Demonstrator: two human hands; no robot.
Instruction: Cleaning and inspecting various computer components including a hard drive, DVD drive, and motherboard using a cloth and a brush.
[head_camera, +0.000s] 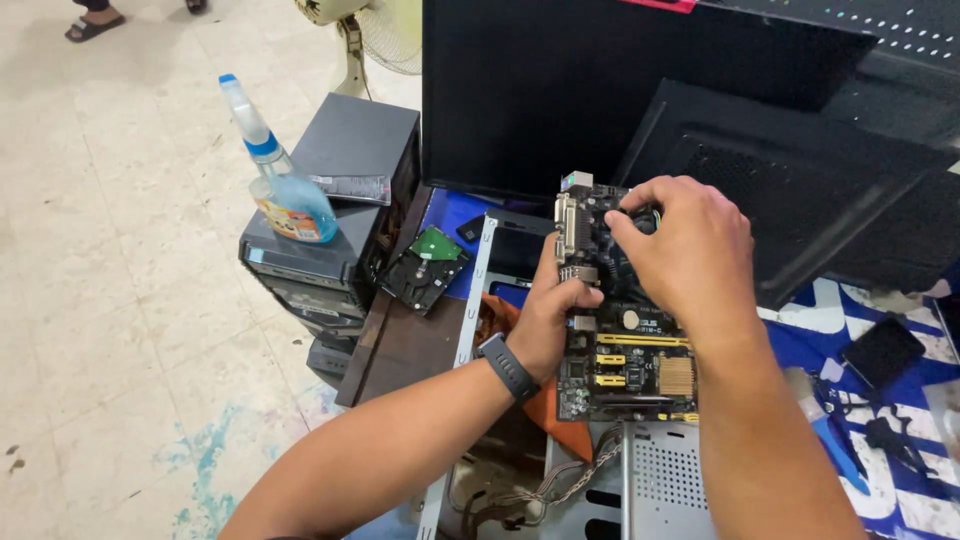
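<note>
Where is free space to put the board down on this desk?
Bare brown tabletop shows between the hard drive and the left hand. Right of the motherboard, the blue mat is crowded with small tools. Monitors block the back.

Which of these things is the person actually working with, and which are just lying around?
In hand:
- circuit board, with the left hand on its edge and the right hand on top
- open metal computer case below it

Lying about:
- spray bottle
- hard drive
- black computer tower
- dark monitor
</note>
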